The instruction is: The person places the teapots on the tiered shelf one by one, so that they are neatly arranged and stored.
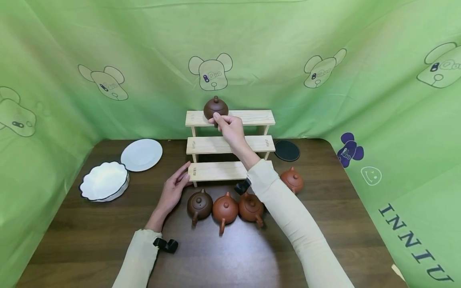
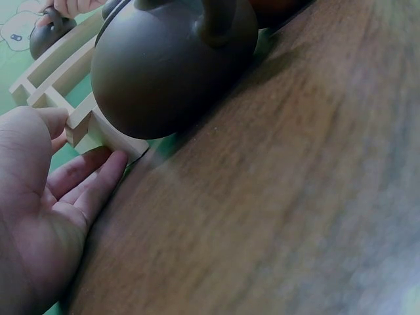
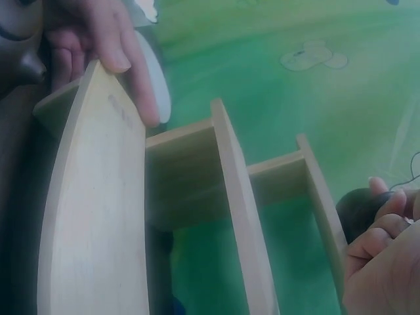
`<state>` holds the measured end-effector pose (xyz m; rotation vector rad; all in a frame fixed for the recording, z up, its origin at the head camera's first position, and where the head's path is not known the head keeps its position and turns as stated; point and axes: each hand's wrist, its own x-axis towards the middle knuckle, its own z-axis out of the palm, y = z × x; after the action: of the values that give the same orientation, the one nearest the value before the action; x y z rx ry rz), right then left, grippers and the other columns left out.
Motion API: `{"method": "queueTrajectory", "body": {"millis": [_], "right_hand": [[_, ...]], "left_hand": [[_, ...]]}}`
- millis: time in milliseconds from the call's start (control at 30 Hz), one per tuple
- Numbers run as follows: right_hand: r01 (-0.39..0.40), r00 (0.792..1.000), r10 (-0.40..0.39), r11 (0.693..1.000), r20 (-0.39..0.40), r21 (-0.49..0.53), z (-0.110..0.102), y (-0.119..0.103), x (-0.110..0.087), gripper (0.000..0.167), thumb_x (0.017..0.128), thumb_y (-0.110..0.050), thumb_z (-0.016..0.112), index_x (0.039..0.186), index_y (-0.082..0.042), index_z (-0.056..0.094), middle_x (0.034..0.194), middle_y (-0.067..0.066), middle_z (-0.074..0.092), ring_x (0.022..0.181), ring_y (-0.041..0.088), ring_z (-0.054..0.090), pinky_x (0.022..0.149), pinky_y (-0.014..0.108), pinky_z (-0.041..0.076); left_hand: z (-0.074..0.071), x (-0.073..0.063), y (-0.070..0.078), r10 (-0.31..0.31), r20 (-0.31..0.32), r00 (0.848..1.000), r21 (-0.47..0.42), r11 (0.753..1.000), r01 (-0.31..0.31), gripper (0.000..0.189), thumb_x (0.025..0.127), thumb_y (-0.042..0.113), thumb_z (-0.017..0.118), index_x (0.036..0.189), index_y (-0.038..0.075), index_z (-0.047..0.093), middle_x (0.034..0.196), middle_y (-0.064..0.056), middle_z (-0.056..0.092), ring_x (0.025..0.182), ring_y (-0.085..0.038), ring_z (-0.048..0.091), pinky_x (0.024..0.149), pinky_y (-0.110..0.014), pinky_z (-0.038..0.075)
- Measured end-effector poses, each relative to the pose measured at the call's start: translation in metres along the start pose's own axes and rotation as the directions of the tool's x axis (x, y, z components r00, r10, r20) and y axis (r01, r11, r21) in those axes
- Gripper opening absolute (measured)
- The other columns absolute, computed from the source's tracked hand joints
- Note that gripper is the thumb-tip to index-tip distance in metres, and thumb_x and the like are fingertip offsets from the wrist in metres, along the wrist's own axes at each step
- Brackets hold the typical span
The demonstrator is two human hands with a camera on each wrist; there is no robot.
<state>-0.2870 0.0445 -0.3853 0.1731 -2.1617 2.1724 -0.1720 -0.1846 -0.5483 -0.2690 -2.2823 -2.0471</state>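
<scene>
My right hand (image 1: 232,130) pinches the handle of a dark brown teapot (image 1: 216,106), which is upright at the left part of the top tier of a wooden three-tier shelf (image 1: 201,172). Whether its base touches the board cannot be told. In the right wrist view the fingers partly cover this teapot (image 3: 357,211). At the shelf's lowest left end, my left hand (image 1: 172,194) touches the wood with fairly straight fingers (image 2: 98,187). Close to it, a second dark teapot (image 1: 199,204) stands in front of the shelf, looming large in the left wrist view.
Two reddish-brown teapots, one lighter (image 1: 225,208) and one darker (image 1: 251,207), stand beside the dark one. Another orange-brown teapot (image 1: 292,180) is right of the shelf, partly behind my sleeve. A black round mat (image 1: 287,151), a white plate (image 1: 142,155) and a scalloped white dish (image 1: 104,182) lie around.
</scene>
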Motion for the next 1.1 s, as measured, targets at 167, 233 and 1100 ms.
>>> {"method": "queueTrajectory", "body": {"millis": [167,233,1100], "right_hand": [[-0.004,1.000,0.004,1.000,-0.001,0.015,0.003,0.000,0.001,0.034,0.112,-0.026,0.071,0.090,-0.003,0.083,0.071,-0.006,0.065,0.092,0.010,0.056,0.077,0.025,0.042],[-0.006,1.000,0.006,1.000,0.000,0.016,0.003,0.000,0.001,0.035,0.112,-0.026,0.071,0.086,-0.006,0.082,0.072,-0.006,0.066,0.094,0.010,0.057,0.078,0.025,0.043],[-0.078,0.996,0.073,0.991,0.046,0.108,-0.008,-0.005,-0.004,0.037,0.111,-0.026,0.073,0.109,0.009,0.082,0.066,-0.006,0.057,0.045,0.001,0.029,0.044,0.017,0.023]], "left_hand": [[-0.005,0.005,-0.019,-0.005,-0.013,1.000,-0.020,1.000,0.005,0.050,0.114,0.032,0.068,0.162,0.020,0.061,0.159,-0.008,0.063,0.128,-0.006,0.070,0.100,-0.019,0.061],[-0.005,0.005,-0.019,0.009,-0.008,1.000,-0.033,0.999,-0.009,0.051,0.114,0.032,0.068,0.163,0.018,0.060,0.158,-0.011,0.064,0.127,-0.008,0.071,0.100,-0.019,0.061],[-0.002,0.001,-0.005,0.033,-0.010,0.999,0.009,0.999,-0.033,0.050,0.116,0.028,0.064,0.163,0.014,0.058,0.162,-0.011,0.060,0.132,-0.008,0.066,0.101,-0.014,0.056]]}}
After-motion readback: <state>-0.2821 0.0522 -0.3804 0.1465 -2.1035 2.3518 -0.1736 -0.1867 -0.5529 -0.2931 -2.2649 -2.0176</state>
